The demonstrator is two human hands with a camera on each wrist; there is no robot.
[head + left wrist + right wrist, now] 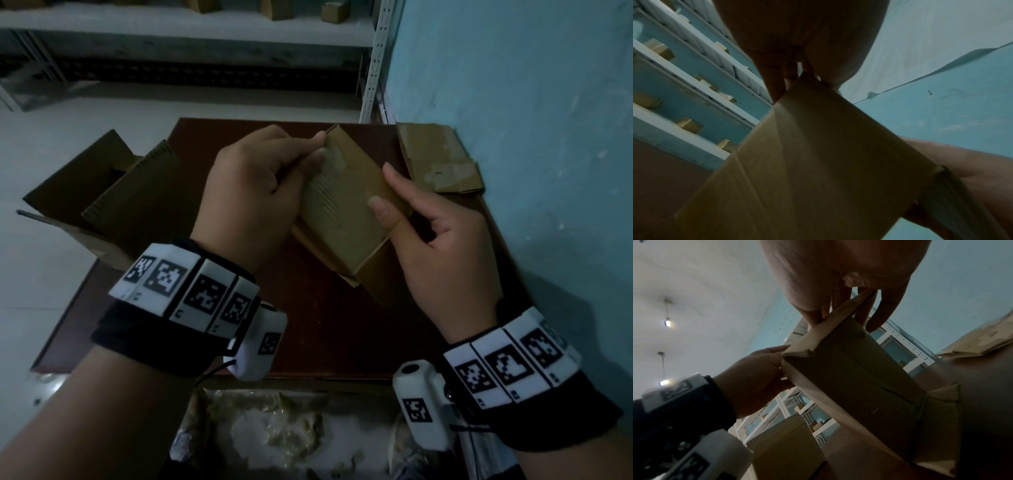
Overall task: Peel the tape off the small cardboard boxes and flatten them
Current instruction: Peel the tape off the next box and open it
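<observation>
A small brown cardboard box (342, 205) is held tilted above the dark brown table (325, 325), its taped face up. My left hand (253, 185) pinches at the box's far upper-left corner with thumb and fingertips, where the tape edge lies. My right hand (442, 246) grips the box's right side, thumb pressed on the top face, fingers behind. The left wrist view shows the box (818, 162) from below with fingertips at its corner. The right wrist view shows the box (855, 378) pinched between thumb and fingers, bottom flaps hanging loose.
A flattened box (438, 157) lies at the table's far right by the blue wall. An open carton (102, 198) stands left of the table. Crumpled tape and plastic (284, 431) lie below the near edge. White shelving (191, 31) with small boxes runs behind.
</observation>
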